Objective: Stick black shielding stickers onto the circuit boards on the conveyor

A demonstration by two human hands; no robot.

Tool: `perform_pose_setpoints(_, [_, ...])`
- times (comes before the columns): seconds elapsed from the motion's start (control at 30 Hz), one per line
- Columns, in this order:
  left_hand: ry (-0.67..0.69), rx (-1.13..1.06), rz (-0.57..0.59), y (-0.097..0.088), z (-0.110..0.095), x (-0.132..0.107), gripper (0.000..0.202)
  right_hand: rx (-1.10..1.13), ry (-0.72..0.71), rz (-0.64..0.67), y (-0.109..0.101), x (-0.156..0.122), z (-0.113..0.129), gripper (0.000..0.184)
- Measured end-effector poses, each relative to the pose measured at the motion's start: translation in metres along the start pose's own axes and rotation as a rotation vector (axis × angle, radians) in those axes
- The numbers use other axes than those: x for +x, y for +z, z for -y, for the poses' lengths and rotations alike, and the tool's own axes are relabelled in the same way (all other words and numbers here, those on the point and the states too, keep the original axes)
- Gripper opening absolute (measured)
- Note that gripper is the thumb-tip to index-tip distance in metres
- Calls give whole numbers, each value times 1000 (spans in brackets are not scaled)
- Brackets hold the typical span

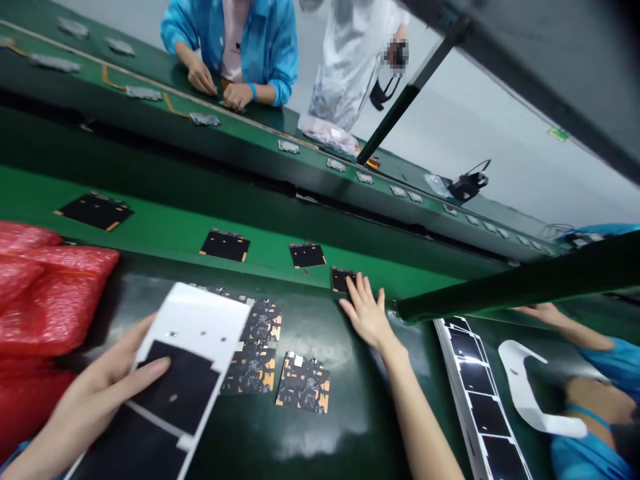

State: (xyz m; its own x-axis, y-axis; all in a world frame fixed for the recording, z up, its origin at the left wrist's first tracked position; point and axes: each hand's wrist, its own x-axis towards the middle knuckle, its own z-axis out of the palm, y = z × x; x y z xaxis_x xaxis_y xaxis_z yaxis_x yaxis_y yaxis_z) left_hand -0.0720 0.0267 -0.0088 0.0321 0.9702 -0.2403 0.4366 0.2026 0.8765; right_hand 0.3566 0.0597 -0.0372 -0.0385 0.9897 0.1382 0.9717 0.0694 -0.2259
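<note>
Bare left grip (100,393), blue sleeve (11,455)

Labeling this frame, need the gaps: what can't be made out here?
Head view:
- white sheet: lower end cut by bottom edge; left hand covers its edge.
- black part: partly under fingertips of right hand.
- grey pieces on far belt: too small to identify.
- held item of standing person: blurred out.

We note a glossy dark green worktop (355,433) showing pale glare, with a bright green belt (165,230) running just beyond it. We record a second, darker line (75,90) behind that, a pale grey floor (500,153) past it, and a dark slanted post (405,100) rising to an overhead beam (550,73) across the upper right.
</note>
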Motion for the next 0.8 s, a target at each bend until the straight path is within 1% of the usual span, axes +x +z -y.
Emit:
perform_pose_setpoints(0.03, [-30,-115,68,6,-6,4,71,11,-10,-59,-7,11,0,68])
perform_pose_setpoints(0.07, [-36,-204,110,13,-14,8,70,29,-32,-119,-15,18,8,66])
perform_pose_setpoints(0.1, [-20,-262,151,20,-23,11,67,54,-70,-172,-23,20,22,63])
perform_pose_setpoints(0.17, [44,-301,180,36,-44,15,60,120,-208,-229,-38,10,66,54])
perform_pose_setpoints(0.2, [64,-333,189,44,-53,15,58,152,-311,-218,-44,0,91,53])
perform_pose_setpoints(0.23, [75,-382,195,51,-62,14,57,181,-434,-178,-50,-11,115,54])
perform_pose_setpoints(0.27, [69,-455,212,57,-68,13,55,196,-576,-106,-53,-21,136,62])
perform_pose_setpoints(0.3, [38,-544,234,63,-73,11,54,207,-638,-111,-56,-30,152,63])
perform_pose_setpoints(0.33, [-8,-636,252,67,-75,9,52,213,-674,-118,-57,-35,163,60])
perform_pose_setpoints(0.37, [-61,-722,274,70,-76,6,51,222,-674,-141,-58,-39,169,56])
perform_pose_setpoints(0.4, [-98,-787,307,72,-75,4,50,235,-643,-176,-57,-40,171,51])
perform_pose_setpoints(0.43, [-99,-814,359,73,-73,2,50,251,-605,-207,-57,-39,169,47])
perform_pose_setpoints(0.47, [-57,-797,429,73,-71,-1,49,270,-571,-236,-56,-38,166,44])
perform_pose_setpoints(0.5, [18,-741,493,72,-70,-2,46,292,-545,-256,-55,-37,162,41])
perform_pose_setpoints(0.53, [111,-660,531,72,-68,-4,42,318,-530,-266,-55,-36,158,38])
perform_pose_setpoints(0.57, [200,-569,534,71,-68,-5,36,352,-522,-265,-55,-36,155,35])
perform_pose_setpoints(0.63, [317,-423,458,70,-68,-8,29,446,-516,-234,-55,-37,154,27])
perform_pose_setpoints(0.7, [364,-354,396,71,-69,-10,30,540,-507,-177,-55,-40,156,24])
perform_pose_setpoints(0.8, [399,-310,382,72,-69,-12,30,600,-505,-98,-57,-41,159,26])
